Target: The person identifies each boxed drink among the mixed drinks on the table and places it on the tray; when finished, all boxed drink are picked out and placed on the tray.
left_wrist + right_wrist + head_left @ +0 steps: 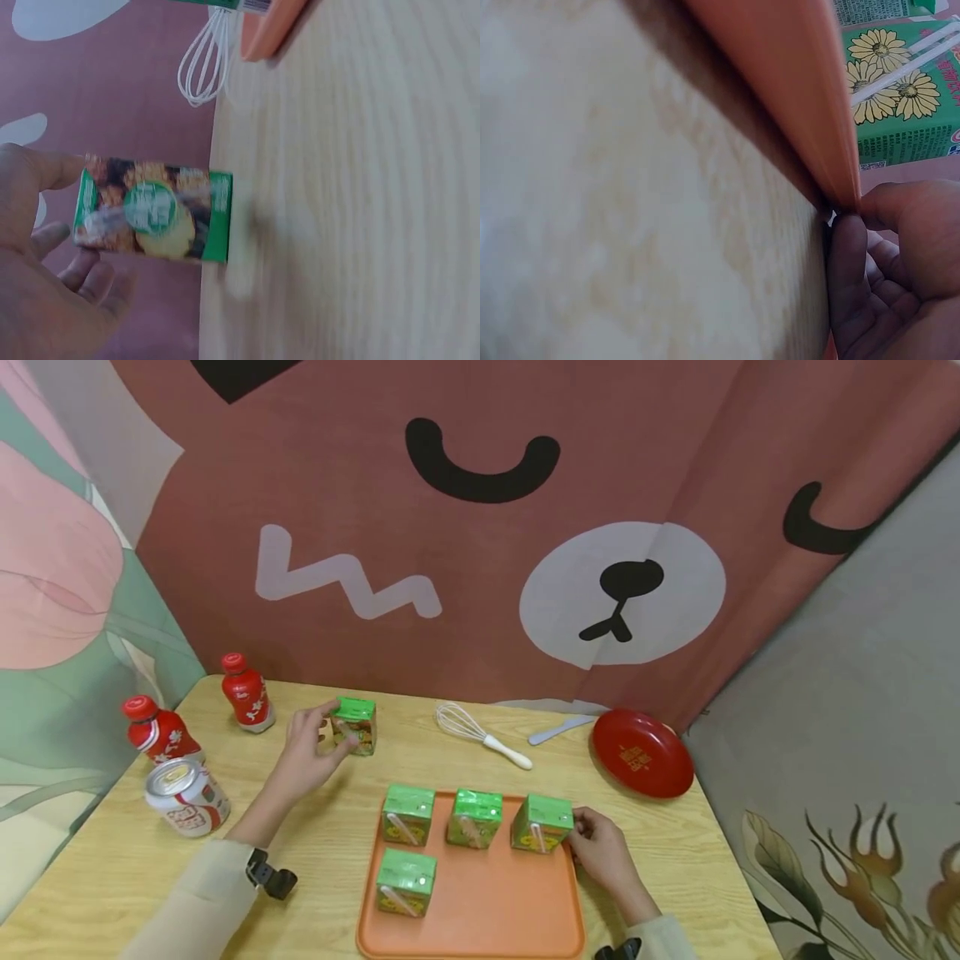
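Observation:
At the back left, my left hand grips a small green drink carton, thumb on its near side and forefinger at its top edge. The left wrist view shows this carton's printed side, its green base close to the wooden tabletop. My right hand pinches the right rim of an orange tray between thumb and forefinger, as the right wrist view shows. Three similar cartons stand in a row along the tray's far side, the right one close to my right hand. Another carton stands in the tray's left part.
Two red bottles and a white drink can stand on the left of the table. A white whisk, a pale knife and a red oval plate lie along the back. A bear-printed curtain hangs behind.

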A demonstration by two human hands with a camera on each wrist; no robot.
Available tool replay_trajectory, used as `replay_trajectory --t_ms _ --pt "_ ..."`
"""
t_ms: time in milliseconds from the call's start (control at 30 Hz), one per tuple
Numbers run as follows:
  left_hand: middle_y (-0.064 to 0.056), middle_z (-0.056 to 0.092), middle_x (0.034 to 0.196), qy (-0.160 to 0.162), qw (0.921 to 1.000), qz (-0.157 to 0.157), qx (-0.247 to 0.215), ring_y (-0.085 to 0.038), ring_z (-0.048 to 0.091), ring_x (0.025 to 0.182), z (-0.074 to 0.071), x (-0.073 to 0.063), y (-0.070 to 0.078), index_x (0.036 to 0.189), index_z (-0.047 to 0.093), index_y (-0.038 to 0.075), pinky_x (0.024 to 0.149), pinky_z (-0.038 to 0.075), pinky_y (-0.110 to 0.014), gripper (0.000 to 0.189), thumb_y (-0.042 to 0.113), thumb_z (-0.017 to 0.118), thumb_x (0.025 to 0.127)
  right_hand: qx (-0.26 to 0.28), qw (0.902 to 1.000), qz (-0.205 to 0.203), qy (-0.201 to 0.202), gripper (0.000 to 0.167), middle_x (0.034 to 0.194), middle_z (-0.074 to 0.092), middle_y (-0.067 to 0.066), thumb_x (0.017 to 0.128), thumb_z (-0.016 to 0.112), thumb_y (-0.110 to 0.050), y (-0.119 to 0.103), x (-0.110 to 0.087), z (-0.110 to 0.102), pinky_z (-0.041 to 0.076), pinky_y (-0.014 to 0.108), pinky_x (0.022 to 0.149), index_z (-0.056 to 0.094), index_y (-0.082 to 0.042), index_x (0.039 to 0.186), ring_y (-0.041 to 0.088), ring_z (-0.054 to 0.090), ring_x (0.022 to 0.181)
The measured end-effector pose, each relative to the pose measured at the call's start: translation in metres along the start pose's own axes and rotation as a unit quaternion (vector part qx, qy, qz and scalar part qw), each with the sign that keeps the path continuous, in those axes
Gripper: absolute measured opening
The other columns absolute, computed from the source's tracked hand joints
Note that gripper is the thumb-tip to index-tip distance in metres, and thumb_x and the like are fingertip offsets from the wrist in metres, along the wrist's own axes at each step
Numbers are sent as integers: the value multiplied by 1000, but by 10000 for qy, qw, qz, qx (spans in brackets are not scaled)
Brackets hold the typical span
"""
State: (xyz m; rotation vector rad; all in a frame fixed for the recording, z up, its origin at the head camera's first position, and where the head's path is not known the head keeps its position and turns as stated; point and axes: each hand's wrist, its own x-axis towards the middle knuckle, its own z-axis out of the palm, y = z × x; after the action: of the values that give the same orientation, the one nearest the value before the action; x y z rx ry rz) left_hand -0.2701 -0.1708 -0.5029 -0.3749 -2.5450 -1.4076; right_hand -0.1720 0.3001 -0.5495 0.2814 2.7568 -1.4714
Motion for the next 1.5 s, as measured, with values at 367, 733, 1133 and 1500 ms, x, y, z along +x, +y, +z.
replay_trajectory --t_ms 367,733,1133,1500 --pt "-26 33 154 -279 9994 141 128 -47 29 140 -6 15 -2 156 33 3 106 34 -65 72 18 71 98 32 10000 -74 48 17 78 60 6 95 63 -2 0 -1 0 55 31 53 71 -3 110 16 60 63" --pt "-25 39 131 -297 9982 -130 501 -38 37 114 -7 18 5 147 48 6 84 38 -51 58 17 73 96 84 9999 -150 2 17 79 59 6 95 62 -1 -1 -1 1 55 31 53 71 -2 110 17 60 64" --pt "-21 49 136 -595 9968 8 533 -42 46 125 -6 31 8 138 59 8 98 40 -63 47 15 75 94 78 9999 -123 10 18 79 59 7 95 63 -2 0 0 1 55 31 53 72 -3 111 17 60 64" --pt "-14 62 123 -576 9907 523 1115 -34 61 107 -6 30 29 126 70 5 86 51 -53 40 13 82 89 32 9999 -130 44 15 77 59 6 96 64 -2 1 0 1 54 31 52 71 -3 108 18 59 62"
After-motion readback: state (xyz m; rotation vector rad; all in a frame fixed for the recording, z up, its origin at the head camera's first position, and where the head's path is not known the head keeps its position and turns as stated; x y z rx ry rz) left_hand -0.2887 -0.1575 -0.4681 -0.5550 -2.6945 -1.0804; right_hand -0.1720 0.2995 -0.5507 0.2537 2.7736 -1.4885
